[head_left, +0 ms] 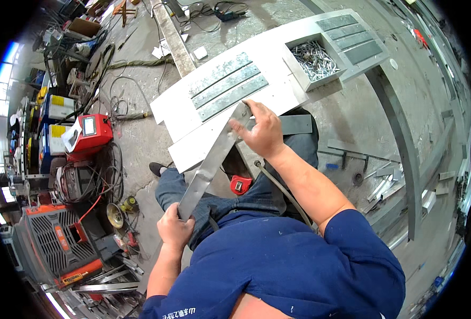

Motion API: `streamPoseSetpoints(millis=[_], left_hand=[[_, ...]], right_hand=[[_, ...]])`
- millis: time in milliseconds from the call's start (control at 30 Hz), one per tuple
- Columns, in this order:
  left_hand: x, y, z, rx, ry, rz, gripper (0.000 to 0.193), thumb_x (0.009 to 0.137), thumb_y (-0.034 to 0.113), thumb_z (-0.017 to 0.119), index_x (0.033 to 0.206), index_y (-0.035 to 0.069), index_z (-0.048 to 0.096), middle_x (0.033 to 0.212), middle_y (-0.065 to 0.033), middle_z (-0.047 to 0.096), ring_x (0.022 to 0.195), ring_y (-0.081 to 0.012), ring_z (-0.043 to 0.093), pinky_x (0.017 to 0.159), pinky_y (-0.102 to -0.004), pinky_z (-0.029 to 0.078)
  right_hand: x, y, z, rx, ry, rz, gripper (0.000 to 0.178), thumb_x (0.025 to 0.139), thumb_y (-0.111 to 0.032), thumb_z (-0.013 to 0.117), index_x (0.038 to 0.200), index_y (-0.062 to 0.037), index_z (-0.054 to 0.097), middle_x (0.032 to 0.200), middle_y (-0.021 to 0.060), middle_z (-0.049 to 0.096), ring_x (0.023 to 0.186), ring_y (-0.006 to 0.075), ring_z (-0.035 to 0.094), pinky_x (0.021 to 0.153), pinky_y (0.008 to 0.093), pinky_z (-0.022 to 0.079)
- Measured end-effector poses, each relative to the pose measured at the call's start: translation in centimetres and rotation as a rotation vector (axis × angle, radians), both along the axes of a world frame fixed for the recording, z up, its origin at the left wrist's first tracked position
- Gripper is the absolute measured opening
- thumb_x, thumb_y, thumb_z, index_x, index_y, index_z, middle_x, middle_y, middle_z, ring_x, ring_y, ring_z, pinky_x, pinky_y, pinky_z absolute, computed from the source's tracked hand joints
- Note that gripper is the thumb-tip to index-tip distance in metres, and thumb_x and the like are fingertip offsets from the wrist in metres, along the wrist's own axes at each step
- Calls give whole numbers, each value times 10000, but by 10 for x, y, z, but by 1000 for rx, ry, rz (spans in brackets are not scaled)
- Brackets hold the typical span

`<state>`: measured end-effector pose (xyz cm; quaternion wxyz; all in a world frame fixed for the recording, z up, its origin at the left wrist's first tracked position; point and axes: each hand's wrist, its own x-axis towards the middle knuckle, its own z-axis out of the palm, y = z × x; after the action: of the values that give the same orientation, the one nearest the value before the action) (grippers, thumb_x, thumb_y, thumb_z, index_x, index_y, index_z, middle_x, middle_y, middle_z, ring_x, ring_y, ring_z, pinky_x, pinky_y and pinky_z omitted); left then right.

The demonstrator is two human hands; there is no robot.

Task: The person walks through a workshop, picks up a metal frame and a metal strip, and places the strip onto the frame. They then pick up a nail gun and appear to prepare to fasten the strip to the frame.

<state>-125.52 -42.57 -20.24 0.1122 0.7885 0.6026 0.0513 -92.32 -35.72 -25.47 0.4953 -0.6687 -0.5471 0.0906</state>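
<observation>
1. Gripping the near end of a flat grey metal strip (209, 164), the left hand (175, 227) has its fingers curled round the metal.
2. Forward and to the right of it, the right hand (263, 129) is clamped on the strip's far end, thumb on the upper face; the strip slants between the two hands, above the jeans (171, 186).
3. Below the right hand, toward the body, sits a red tape measure (241, 184).
4. Just right of the right hand, a grey plate (298, 124) lies by the right thigh.
5. Ahead of the right hand stretches a white panel (275, 98) bearing grey slats (233, 97); whether the strip touches the panel, I cannot tell.
6. Farther forward and right of that hand, an open box (323, 81) holds small metal fasteners (315, 59), with more slats (352, 36) beyond.
7. Well right of the right hand runs a long metal bar (398, 127).
8. Well left of the left hand stands an orange-and-grey machine (60, 239); forward of it, a red device (100, 135) with a screen.
9. Farthest ahead of the right hand, a drill (227, 14) lies on the floor among cables.
</observation>
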Motion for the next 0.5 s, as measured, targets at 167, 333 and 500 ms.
streamPoseSetpoints(millis=[167,333,500], left_hand=[[-3,-2,2,18,13,-47,342,631,175,747,932,65,627,828,-129,669,733,-357,658,648,-434,528],[-1,-3,6,4,26,-33,352,635,177,756,946,70,632,832,-123,674,735,-351,662,649,-428,531],[-7,-5,2,13,34,-52,363,631,180,758,954,70,634,843,-125,678,743,-351,664,656,-429,532]], right_hand=[[7,-2,-11,-4,78,10,475,915,-471,597,1040,-16,652,921,176,694,862,358,667,796,423,517],[2,-5,4,8,-119,-44,503,910,-495,595,1013,-6,654,900,175,697,861,348,675,791,422,522],[9,-7,-10,-2,-124,-7,502,891,-498,618,985,-6,656,851,163,697,805,341,682,749,419,535]])
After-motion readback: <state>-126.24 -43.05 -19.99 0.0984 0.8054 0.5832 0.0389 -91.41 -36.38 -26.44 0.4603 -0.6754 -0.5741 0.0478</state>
